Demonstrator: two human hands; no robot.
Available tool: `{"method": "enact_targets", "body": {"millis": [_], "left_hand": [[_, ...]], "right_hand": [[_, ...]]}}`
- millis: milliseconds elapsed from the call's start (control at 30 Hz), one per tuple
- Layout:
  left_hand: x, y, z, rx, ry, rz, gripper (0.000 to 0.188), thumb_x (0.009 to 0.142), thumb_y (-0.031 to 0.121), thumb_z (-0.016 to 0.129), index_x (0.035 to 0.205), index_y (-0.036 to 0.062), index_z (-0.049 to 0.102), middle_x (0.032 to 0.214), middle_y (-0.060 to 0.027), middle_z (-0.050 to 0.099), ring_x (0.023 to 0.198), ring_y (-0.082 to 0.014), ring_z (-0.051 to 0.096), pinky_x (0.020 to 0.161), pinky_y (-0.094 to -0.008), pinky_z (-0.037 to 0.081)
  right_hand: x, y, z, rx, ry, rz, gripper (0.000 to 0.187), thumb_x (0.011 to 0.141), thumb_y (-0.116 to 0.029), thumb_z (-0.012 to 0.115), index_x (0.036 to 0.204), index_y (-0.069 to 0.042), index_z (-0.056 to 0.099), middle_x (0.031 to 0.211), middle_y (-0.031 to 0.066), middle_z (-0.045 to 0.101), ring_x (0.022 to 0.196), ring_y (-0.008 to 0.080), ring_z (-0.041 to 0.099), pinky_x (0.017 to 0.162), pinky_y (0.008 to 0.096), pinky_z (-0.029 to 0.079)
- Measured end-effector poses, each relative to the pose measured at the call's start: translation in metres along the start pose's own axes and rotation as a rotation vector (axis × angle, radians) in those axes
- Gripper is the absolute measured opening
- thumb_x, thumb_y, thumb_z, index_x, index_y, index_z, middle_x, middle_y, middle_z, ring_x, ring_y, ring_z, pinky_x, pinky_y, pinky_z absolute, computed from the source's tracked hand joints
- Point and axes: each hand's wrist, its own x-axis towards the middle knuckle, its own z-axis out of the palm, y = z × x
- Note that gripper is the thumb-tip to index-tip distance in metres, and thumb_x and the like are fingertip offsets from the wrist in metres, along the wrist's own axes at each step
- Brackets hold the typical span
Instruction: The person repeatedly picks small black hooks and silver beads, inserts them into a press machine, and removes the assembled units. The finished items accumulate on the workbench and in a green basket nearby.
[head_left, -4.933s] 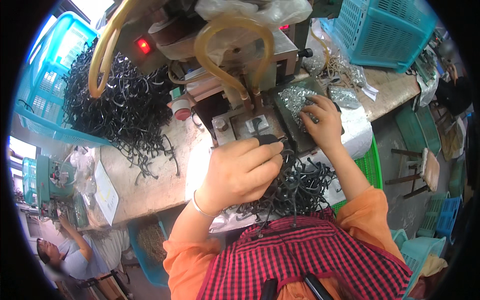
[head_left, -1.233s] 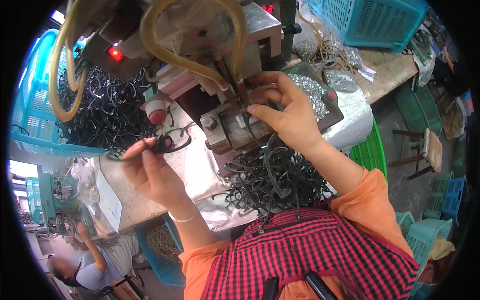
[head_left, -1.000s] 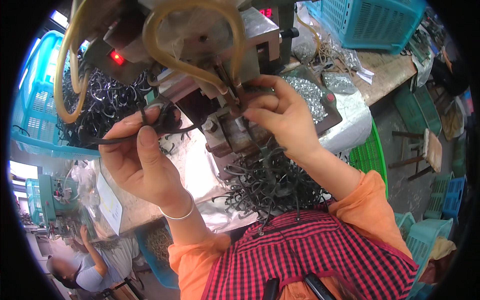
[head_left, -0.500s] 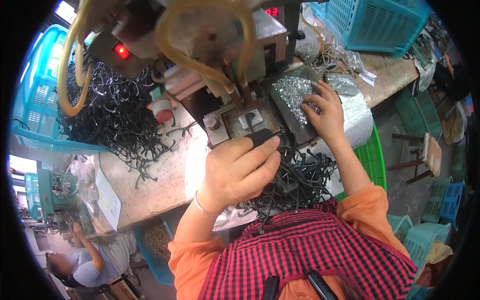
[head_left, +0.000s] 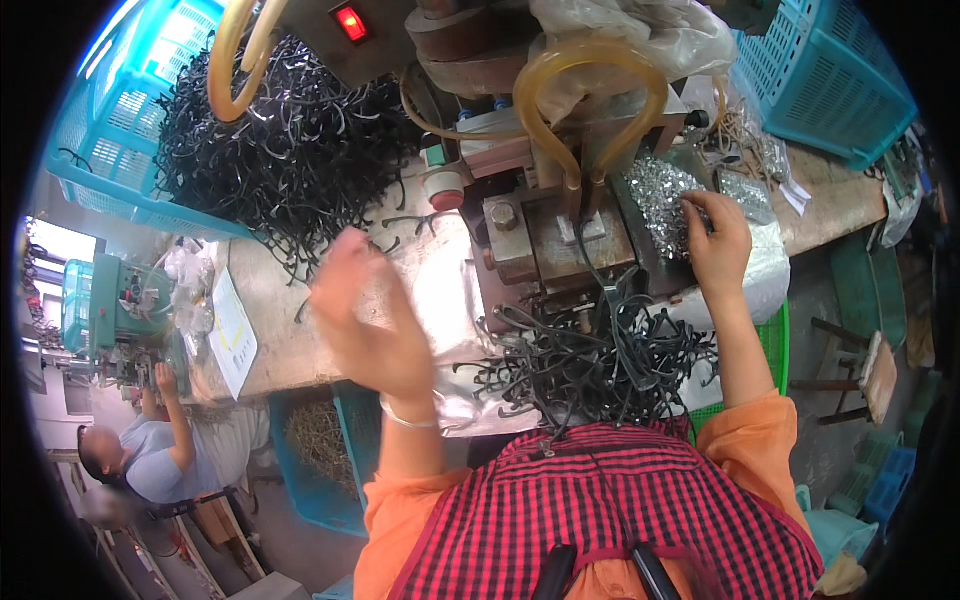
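My left hand (head_left: pixel 372 318) is raised left of the machine, above the table, its fingers smeared by motion; nothing shows clearly in it. My right hand (head_left: pixel 722 238) is at the right edge of a heap of tiny silver metal parts (head_left: pixel 660 205). Its thumb and forefinger are drawn close together; whatever they may pinch is too small to make out. Between the hands, a black curved strip like a spectacle arm (head_left: pixel 590 258) lies with one end at the small metal fixture (head_left: pixel 592 228), under two copper-coloured rods. More black spectacle arms (head_left: pixel 590 365) are piled before me.
Yellowish hoses (head_left: pixel 590 50) loop over the machine. A red push button (head_left: pixel 447 196) stands on its left. Many black arms spill from a blue basket (head_left: pixel 130 200) at the far left. Another blue basket (head_left: pixel 820 80) stands far right. A co-worker (head_left: pixel 160 455) sits at left.
My left hand has left the fixture and swung left. My right hand has drawn back to the heap's edge, fingers closer together. The view has shifted, so the machine appears further right.
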Motion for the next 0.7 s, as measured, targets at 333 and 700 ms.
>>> {"method": "enact_targets", "body": {"millis": [333, 700], "left_hand": [[-0.055, -0.183, 0.089, 0.801, -0.787, -0.62, 0.044, 0.077, 0.043, 0.077, 0.093, 0.0014, 0.077, 0.101, -0.0247, 0.073, 0.099, -0.0368, 0.073, 0.085, -0.0454, 0.057], [-0.026, -0.137, 0.018, -0.554, -0.392, -1.083, 0.008, 0.099, 0.009, 0.062, 0.103, 0.0038, 0.058, 0.095, -0.0062, 0.067, 0.08, -0.0154, 0.071, 0.06, -0.0264, 0.06]], "right_hand": [[0.006, -0.012, 0.001, 0.253, -0.037, 0.363, 0.011, 0.087, -0.01, 0.075, 0.096, -0.003, 0.075, 0.09, 0.0118, 0.073, 0.08, 0.0228, 0.069, 0.075, 0.0321, 0.053], [0.016, -0.058, -0.048, 0.494, -0.235, 0.184, 0.012, 0.087, -0.001, 0.072, 0.099, -0.002, 0.076, 0.1, 0.0083, 0.074, 0.095, 0.018, 0.069, 0.086, 0.0295, 0.052]]}}
